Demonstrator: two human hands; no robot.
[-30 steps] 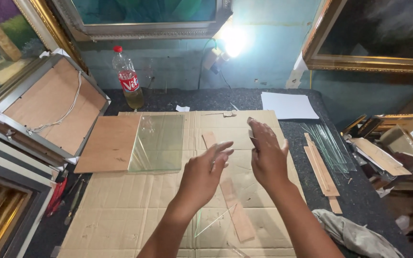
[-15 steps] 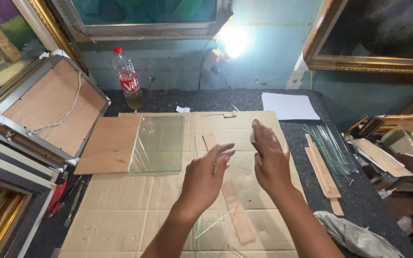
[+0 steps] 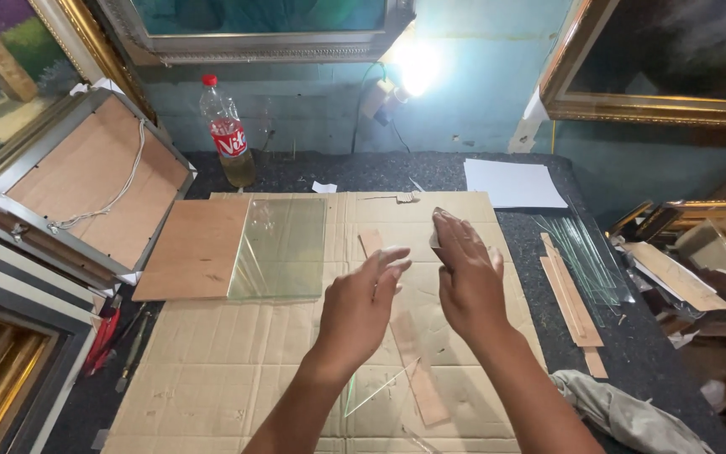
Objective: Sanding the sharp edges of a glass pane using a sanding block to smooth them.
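Both hands were over the cardboard sheet on the dark counter, mid-scene.

Right hand: grip narrow, fingertips pinched on a small pale wad, cloth or paper, can't tell which. Wad sat at the far end of the hand, under the fingertips, mostly hidden.

Left hand: grip wide, fingers spread and flat, holding nothing visible. Just left of the right hand, not touching it.

Clear glass pane lay under both hands; only its near edges and a corner glint showed near the wrists. Whether either palm touched the glass: can't tell.

A thin wooden strip ran near-to-far under the pane, between the hands.

Left of the hands: second glass sheet, greenish, overlapping a plywood board. Far left: frame back with hanging cord. Far side: soda bottle with red cap, white paper. Right: glass offcuts, more wood strips. Near right: grey rag.
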